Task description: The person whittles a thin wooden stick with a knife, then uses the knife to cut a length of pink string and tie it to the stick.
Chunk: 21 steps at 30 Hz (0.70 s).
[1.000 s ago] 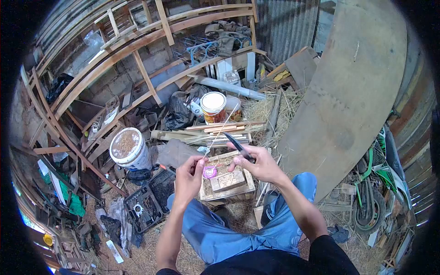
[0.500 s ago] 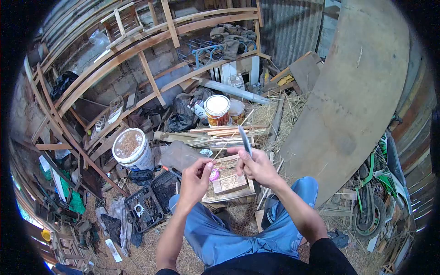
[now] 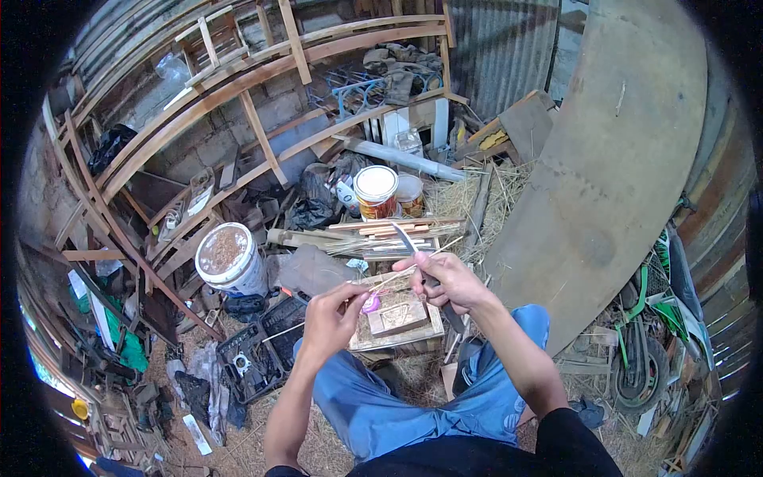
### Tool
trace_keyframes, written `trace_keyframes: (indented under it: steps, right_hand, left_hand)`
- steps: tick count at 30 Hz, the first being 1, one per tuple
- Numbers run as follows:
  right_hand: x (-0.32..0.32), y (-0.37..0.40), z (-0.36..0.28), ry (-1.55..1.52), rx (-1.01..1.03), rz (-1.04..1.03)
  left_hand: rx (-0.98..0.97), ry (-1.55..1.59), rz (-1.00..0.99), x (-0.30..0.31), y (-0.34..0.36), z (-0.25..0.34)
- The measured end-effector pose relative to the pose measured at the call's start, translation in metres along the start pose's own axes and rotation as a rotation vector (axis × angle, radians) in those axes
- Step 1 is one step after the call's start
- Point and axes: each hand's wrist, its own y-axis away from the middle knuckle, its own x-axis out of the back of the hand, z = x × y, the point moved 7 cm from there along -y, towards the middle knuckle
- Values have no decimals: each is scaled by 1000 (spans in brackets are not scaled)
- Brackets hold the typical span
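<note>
A thin bamboo strip (image 3: 391, 281) slants across in front of me, pinched between the thumb and fingers of my left hand (image 3: 330, 322). Its lower end sticks out past that hand to the left. My right hand (image 3: 451, 285) is closed round a knife (image 3: 404, 237), blade tip pointing up and left, dark handle end showing below the palm. The strip crosses the knife at my right fingers. Under both hands is a low wooden bench (image 3: 385, 343) carrying a wooden block (image 3: 397, 318) with shavings on it. A pink object (image 3: 371, 303) lies beside the block.
Beyond the bench lie bundled wood strips (image 3: 373, 230) and a lidded paint bucket (image 3: 376, 184). To the left stand a white bucket (image 3: 229, 256) and an open black tool case (image 3: 253, 359). A large board (image 3: 604, 159) leans at the right; a wheel (image 3: 642, 374) is below it.
The knife has tipped over to the left, and my right hand has moved slightly right. The strip now lies flatter, its tail showing beyond my left hand.
</note>
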Motion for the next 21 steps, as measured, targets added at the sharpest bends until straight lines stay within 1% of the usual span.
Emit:
trace_keyframes:
  steps: [1, 2, 4, 6, 8, 10, 11, 12, 13, 14, 15, 16, 17, 18, 20, 21]
  right_hand:
    - [3, 1, 2, 26, 3, -18]
    - [5, 3, 1, 28, 7, -18]
    - [7, 4, 5, 21, -58, -34]
    - [14, 6, 6, 14, -54, -5]
    - [28, 9, 2, 3, -49, 69]
    - [40, 13, -4, 29, -76, 106]
    - [49, 13, -8, 91, -26, 188]
    - [58, 14, -12, 153, 21, 268]
    - [67, 17, -20, 334, 92, 366]
    - [68, 11, -14, 339, 91, 354]
    - [58, 13, -37, 703, 417, 456]
    - [40, 22, -55, 1058, 754, 546]
    - [35, 20, -51, 1077, 704, 482]
    - [34, 19, -49, 1082, 709, 477]
    - [26, 12, -32, 1236, 625, 298]
    - [30, 9, -29, 1247, 525, 278]
  left_hand:
    - [47, 50, -32, -2, 0, -6]
    - [44, 50, -32, -1, 1, -7]
    - [193, -1, -174, -8, 5, -22]
    - [190, 23, -191, -8, 5, -28]
    - [183, 44, -207, -6, 5, -36]
    - [213, 25, -138, 0, 8, -50]
    - [177, 39, -61, 3, 7, -53]
    - [177, 39, -56, 4, 6, -53]
    - [147, -44, -70, 4, 4, -50]
    - [118, -129, -80, 6, 1, -48]
    - [123, -131, -64, 6, -3, -48]
    - [10, -145, -66, 2, -8, -39]
    - [-104, -159, -73, -3, -10, -29]
    - [-105, -158, -65, -5, -14, -27]
    - [-113, -133, -108, -11, -23, -23]
    - [-113, -133, -106, -9, -27, -27]
